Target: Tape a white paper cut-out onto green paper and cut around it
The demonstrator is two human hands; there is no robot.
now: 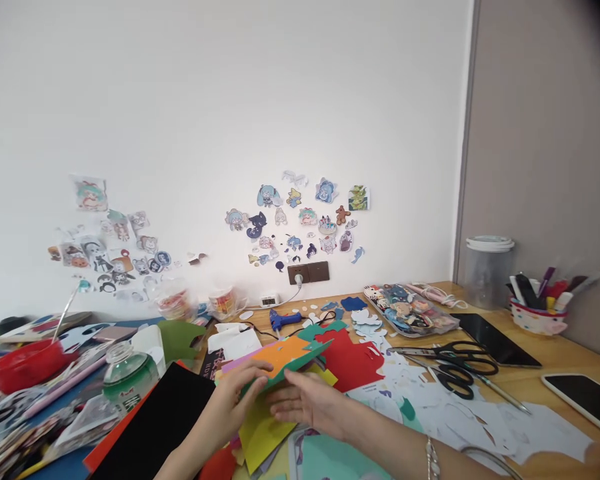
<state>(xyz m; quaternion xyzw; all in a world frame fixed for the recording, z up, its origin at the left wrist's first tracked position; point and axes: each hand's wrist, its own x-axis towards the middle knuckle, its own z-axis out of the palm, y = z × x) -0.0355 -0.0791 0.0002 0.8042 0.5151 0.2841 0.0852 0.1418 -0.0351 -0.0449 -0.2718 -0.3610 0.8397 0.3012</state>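
Observation:
In front of me, my left hand (236,399) pinches the near left side of a small stack of coloured craft sheets, with an orange sheet (275,359) on top and a green sheet (307,359) along its right edge. My right hand (313,403) has its thumb against the green sheet's near edge, its fingers curled below. A yellow sheet (265,437) hangs under both hands. Beyond them lies a red sheet with a cut, ragged edge (353,357). To the left of my left hand is a black sheet (163,420).
Two pairs of scissors (455,367) lie right among white paper scraps (445,420). A blue glue gun (285,320) rests behind the sheets. At left stand a green-filled bottle (130,377) and a red bowl (25,367). Phones (587,400) and a pen cup (537,317) are at right.

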